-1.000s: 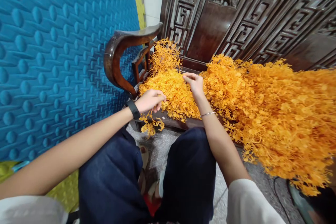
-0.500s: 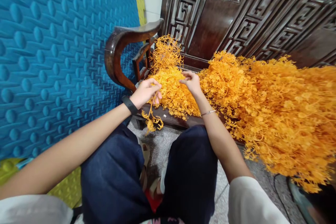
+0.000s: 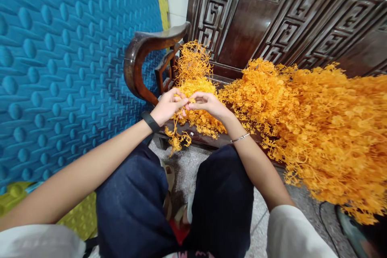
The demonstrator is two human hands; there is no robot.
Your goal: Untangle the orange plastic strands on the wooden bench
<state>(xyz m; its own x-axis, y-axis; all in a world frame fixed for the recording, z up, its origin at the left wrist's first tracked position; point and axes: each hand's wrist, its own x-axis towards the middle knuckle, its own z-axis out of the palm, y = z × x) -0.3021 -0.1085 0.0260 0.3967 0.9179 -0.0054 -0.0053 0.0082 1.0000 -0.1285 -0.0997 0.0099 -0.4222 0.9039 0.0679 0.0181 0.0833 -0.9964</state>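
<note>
My left hand [image 3: 169, 107] is closed on a thin orange artificial flower stem [image 3: 178, 139], whose frilly end dangles below the palm over the bench's front edge. Meeting it fingertip to fingertip, my right hand [image 3: 208, 105] pinches a small yellow-orange flower piece [image 3: 191, 100] between thumb and fingers. Whether that piece is joined to the hanging stem I cannot tell. Right behind and beneath both hands lies a heap of loose yellow-orange flower pieces [image 3: 205, 125]. A looser, stringy orange bunch [image 3: 193, 62] rests against the armrest side.
The dark carved wooden bench has a curved armrest [image 3: 133, 56] at left and a tall fretwork back [image 3: 242, 28]. A large orange flower pile [image 3: 332, 129] covers its right side and overhangs the front. Blue foam matting [image 3: 60, 68] lies left. A black cable [image 3: 325, 221] runs across the floor at right.
My right hand has moved left and down from the flower heap to meet my left hand, now with a small flower piece in its fingertips. My left hand keeps the stem, nearly still.
</note>
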